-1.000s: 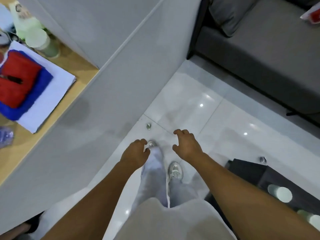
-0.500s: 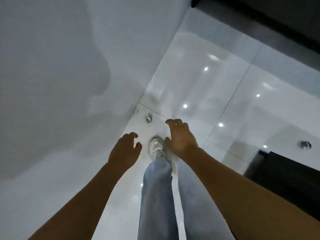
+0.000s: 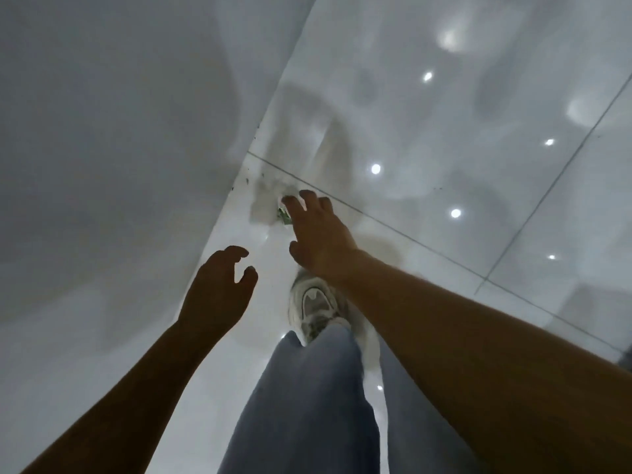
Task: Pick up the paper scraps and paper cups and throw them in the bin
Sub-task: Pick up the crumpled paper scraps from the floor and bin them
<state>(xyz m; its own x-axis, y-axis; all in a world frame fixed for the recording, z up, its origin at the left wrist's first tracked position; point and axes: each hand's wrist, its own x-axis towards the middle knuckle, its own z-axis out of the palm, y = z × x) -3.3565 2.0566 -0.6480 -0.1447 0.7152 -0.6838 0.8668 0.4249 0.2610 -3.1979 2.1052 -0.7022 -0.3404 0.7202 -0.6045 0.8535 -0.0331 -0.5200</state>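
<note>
A small crumpled paper scrap (image 3: 282,212) with green marks lies on the glossy white floor close to the wall's foot. My right hand (image 3: 316,230) stretches down over it with fingers spread, covering most of the scrap; I cannot tell whether the fingertips touch it. My left hand (image 3: 219,289) hovers lower left of the scrap, fingers loosely curled and holding nothing. No paper cup and no bin are in view.
A grey-white wall (image 3: 119,138) fills the left side and meets the tiled floor (image 3: 444,148) along a diagonal line. My white sneaker (image 3: 316,306) and blue jeans (image 3: 318,405) stand just below the hands. Dark specks dot the wall's foot.
The view has dropped closer to the floor; the sofa and dark table have left the frame. My right hand has reached forward over the scrap, with my left hand trailing.
</note>
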